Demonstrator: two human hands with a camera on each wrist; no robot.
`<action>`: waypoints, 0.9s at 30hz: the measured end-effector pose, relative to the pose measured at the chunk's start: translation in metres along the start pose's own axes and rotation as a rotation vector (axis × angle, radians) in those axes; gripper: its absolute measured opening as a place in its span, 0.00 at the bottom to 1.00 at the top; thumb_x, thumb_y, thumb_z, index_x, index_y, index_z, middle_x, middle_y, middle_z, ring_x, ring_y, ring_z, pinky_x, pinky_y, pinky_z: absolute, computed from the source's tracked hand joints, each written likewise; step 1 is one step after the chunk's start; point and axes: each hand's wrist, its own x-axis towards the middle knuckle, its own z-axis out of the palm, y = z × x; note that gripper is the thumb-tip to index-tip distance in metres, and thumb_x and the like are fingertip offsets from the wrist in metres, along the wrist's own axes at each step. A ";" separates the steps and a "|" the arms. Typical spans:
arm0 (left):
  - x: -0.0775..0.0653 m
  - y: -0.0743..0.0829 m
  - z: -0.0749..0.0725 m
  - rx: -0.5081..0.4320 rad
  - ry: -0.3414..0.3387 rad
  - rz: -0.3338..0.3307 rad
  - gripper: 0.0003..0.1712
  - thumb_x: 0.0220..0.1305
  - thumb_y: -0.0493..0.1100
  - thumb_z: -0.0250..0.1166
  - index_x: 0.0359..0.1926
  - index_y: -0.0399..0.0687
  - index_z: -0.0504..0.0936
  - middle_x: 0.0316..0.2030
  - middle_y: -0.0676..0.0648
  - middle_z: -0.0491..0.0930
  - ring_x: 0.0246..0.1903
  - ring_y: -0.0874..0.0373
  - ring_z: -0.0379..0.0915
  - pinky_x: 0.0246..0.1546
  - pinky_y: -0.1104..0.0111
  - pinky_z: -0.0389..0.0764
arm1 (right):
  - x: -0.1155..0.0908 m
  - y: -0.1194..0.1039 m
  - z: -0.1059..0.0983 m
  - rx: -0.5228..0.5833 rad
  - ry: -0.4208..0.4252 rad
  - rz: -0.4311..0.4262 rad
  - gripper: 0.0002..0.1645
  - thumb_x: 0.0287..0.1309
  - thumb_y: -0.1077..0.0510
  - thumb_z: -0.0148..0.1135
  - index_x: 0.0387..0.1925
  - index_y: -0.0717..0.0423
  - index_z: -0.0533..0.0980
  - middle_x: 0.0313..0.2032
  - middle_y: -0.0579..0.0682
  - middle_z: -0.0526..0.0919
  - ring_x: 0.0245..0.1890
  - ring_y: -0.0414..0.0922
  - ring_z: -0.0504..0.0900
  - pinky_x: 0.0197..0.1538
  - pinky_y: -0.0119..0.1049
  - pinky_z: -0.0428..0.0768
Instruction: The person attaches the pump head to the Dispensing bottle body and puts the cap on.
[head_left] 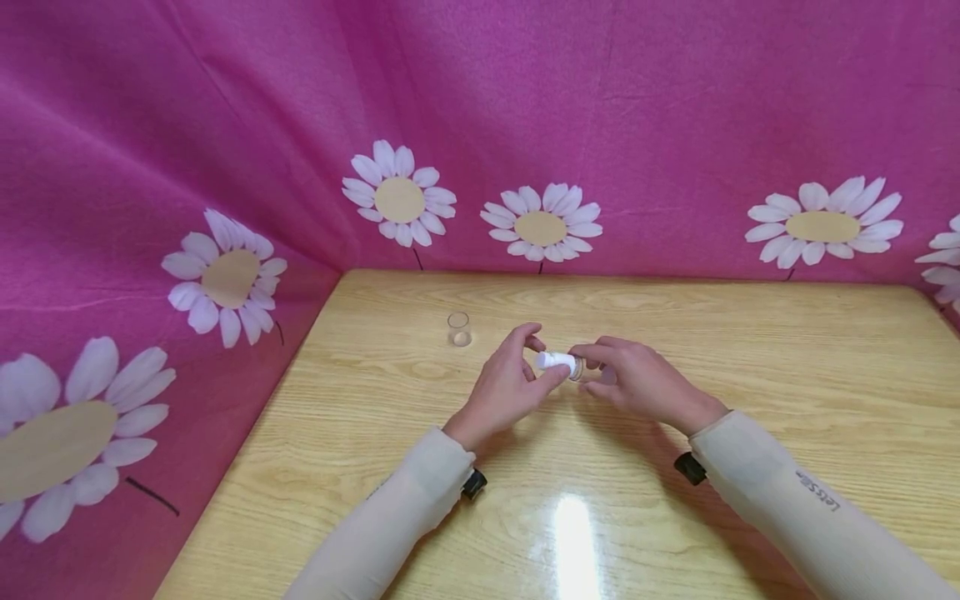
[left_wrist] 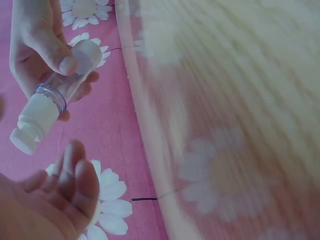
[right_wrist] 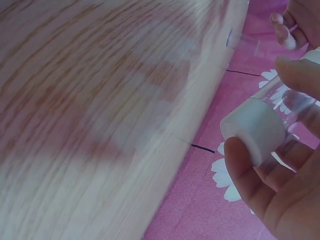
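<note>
Work is appearing partway: the white top is sitting at the collar of the clear bottle, while the clear cup is standing apart on the table. The right hand is gripping the bottle above the table, fingers curled, top pointing left. The left hand is hovering beside the top, fingers loosely parted, thumb contact not showing clearly

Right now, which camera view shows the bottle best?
The left wrist view: the bottle appears large, both white ends visible. The head view shows it small; the right wrist view crops one end.
</note>
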 end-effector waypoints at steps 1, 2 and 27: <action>0.000 0.000 0.000 0.015 0.011 -0.018 0.36 0.65 0.61 0.63 0.68 0.50 0.67 0.51 0.53 0.77 0.30 0.63 0.72 0.29 0.72 0.74 | 0.000 0.000 0.000 0.003 -0.003 0.002 0.26 0.54 0.59 0.73 0.56 0.56 0.79 0.36 0.51 0.83 0.30 0.43 0.82 0.36 0.39 0.81; 0.000 0.000 -0.001 0.022 0.018 -0.032 0.33 0.66 0.64 0.61 0.64 0.51 0.71 0.47 0.53 0.78 0.29 0.63 0.72 0.29 0.71 0.74 | 0.000 0.000 0.000 0.005 -0.006 0.005 0.26 0.54 0.59 0.73 0.56 0.55 0.79 0.37 0.51 0.83 0.30 0.44 0.83 0.37 0.40 0.81; -0.003 -0.003 -0.003 -0.038 -0.063 -0.001 0.11 0.67 0.49 0.65 0.46 0.51 0.80 0.26 0.53 0.74 0.24 0.63 0.65 0.25 0.75 0.67 | 0.002 -0.001 0.004 -0.003 -0.027 -0.001 0.26 0.55 0.57 0.72 0.57 0.56 0.79 0.40 0.51 0.84 0.35 0.43 0.85 0.39 0.41 0.83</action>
